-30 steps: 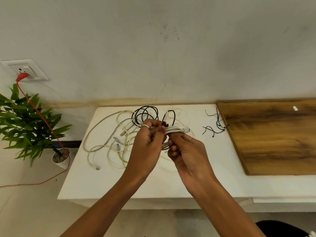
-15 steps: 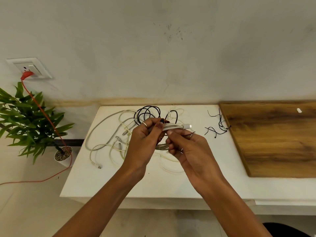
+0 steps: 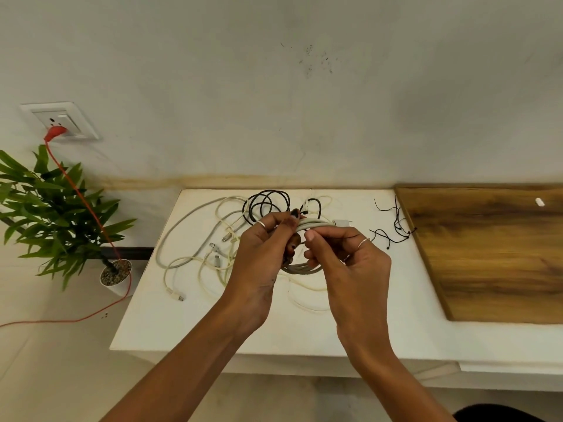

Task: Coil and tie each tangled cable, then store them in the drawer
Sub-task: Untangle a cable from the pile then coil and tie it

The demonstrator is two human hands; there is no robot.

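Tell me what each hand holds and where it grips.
Left hand grips the coiled white cable at the bundle's left side; right hand pinches its upper strands near the plug.

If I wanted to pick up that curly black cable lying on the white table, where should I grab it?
Probably pinch the black cable at the far edge of its loops, coming down from above. There the strands lie stacked together, so one pinch catches them all. The near side is hidden behind the left hand and seems to overlap the white cables, so pulling there would likely drag the tangle along.
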